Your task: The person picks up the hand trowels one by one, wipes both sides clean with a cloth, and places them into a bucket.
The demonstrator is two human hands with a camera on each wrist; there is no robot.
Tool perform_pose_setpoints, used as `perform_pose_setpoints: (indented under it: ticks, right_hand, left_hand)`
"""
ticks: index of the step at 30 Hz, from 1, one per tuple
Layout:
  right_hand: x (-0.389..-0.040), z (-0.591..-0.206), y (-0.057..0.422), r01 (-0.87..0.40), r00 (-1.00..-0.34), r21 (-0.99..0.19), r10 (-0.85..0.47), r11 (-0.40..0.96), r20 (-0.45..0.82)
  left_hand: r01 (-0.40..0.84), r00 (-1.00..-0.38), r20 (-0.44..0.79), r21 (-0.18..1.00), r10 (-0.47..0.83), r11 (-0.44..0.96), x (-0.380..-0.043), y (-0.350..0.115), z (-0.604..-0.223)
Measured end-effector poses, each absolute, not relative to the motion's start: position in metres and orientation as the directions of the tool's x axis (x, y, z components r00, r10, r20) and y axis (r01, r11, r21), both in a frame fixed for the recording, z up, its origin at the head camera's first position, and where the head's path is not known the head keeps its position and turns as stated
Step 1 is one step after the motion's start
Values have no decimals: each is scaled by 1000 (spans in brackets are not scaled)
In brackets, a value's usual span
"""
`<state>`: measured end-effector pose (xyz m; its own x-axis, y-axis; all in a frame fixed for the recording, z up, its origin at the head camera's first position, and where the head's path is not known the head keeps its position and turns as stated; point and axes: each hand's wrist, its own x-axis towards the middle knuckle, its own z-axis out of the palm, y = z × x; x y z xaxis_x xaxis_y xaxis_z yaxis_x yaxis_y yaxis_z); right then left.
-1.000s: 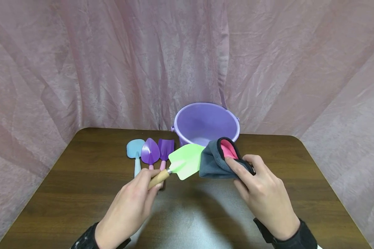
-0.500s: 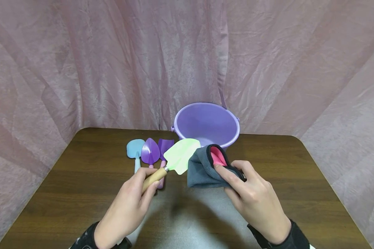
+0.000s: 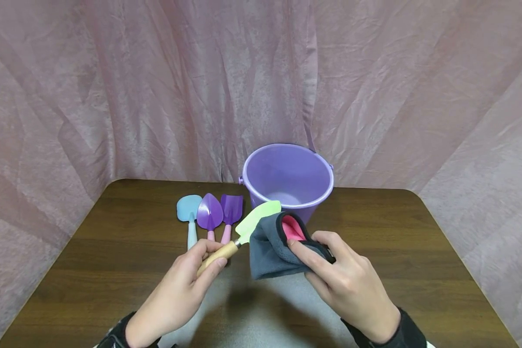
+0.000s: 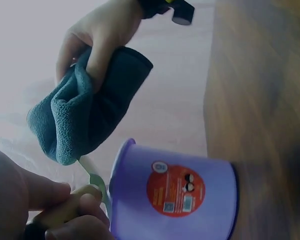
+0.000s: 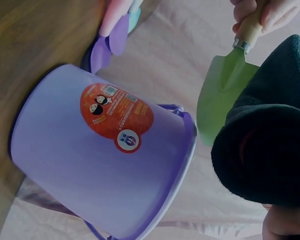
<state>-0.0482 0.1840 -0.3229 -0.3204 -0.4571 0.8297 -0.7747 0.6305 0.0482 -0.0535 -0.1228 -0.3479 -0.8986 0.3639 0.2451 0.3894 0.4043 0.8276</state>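
My left hand (image 3: pixel 176 287) grips the wooden handle (image 3: pixel 219 256) of a trowel with a light green blade (image 3: pixel 255 218). The trowel is held above the table, its tip pointing up and to the right. My right hand (image 3: pixel 352 280) pinches a folded cloth (image 3: pixel 267 251), grey-blue outside with a pink inner face and black edging. The cloth overlaps the right side of the blade and hides part of it. In the right wrist view, the broad face of the green blade (image 5: pixel 225 92) shows beside the dark cloth (image 5: pixel 265 125).
A purple bucket (image 3: pixel 287 169) with a red sticker (image 5: pixel 115 112) stands at the back of the brown table (image 3: pixel 113 251). Left of it lie three small shovels: a light blue one (image 3: pixel 189 208), a pointed purple one (image 3: pixel 210 211) and a square purple one (image 3: pixel 232 209). Pink curtain (image 3: pixel 200 96) hangs behind.
The right hand and cloth have moved left and down toward the person. The trowel has shifted slightly and its blade has turned, looking narrower in the head view. Bucket and small shovels stay put.
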Motion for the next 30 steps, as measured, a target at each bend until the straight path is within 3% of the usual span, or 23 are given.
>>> perform_pose_setpoints:
  ticks: [15, 24, 30]
  right_hand:
    - [-52, -319, 179, -807, -188, 163, -508, 568, 841]
    - [-52, -320, 178, -804, -233, 139, -520, 579, 822]
    - [-52, -322, 182, -793, -314, 72, -508, 605, 802]
  left_hand:
    - [350, -823, 158, 897, 545, 269, -56, -125, -346]
    - [385, -787, 164, 884, 595, 266, -57, -126, -349]
    - [374, -781, 131, 882, 610, 289, -58, -128, -350]
